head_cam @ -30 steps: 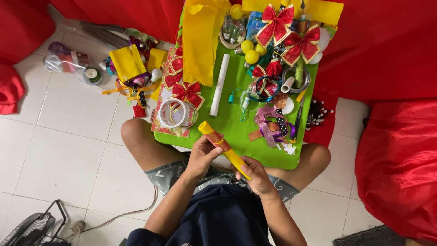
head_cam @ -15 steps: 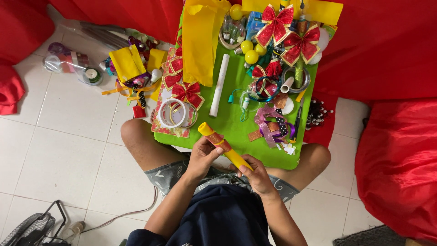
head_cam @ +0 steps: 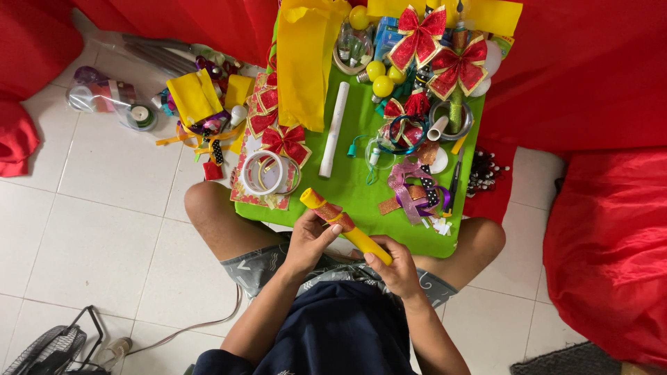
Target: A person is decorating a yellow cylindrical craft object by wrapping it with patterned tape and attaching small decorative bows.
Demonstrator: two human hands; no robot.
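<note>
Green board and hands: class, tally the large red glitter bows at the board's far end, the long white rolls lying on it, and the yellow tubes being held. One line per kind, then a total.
large red bows: 2
long white roll: 1
yellow tube, gripped by the left hand and right hand: 1
Total: 4

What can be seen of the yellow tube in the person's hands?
The yellow tube is a slim cylinder, apparently rolled paper or card, with a glittery red-and-gold band wrapped around its upper part. It lies tilted, the upper end pointing up-left over the near edge of the green board, the lower end down-right. The left hand grips it at the band, thumb on top; the right hand holds the lower end with its fingers. It hangs above the lap, not resting on the board.
</note>
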